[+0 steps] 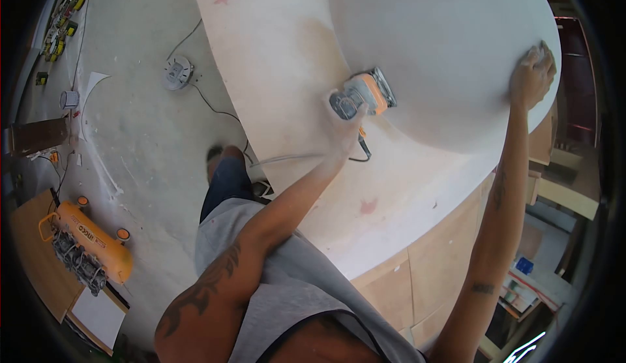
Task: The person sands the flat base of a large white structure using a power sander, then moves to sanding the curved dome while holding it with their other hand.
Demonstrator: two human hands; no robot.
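Observation:
A large white curved form (pixel 443 43) with a dished hollow fills the upper middle of the view. My left hand (pixel 345 127) grips an orange and grey power sander (pixel 366 91), which sits flat on the form at the hollow's lower left rim. Its cord (pixel 287 159) trails back toward my body. My right hand (pixel 533 76) lies palm down on the form's far right edge, arm stretched out, with nothing visibly in it. Both hands look dusty.
Pink filler patches (pixel 369 206) mark the form, which rests on plywood panels (pixel 424 265). On the dusty concrete floor lie an orange air compressor (pixel 88 242), a round grey device (pixel 177 73) with a cable, and yellow tools (pixel 62 27) at the far left.

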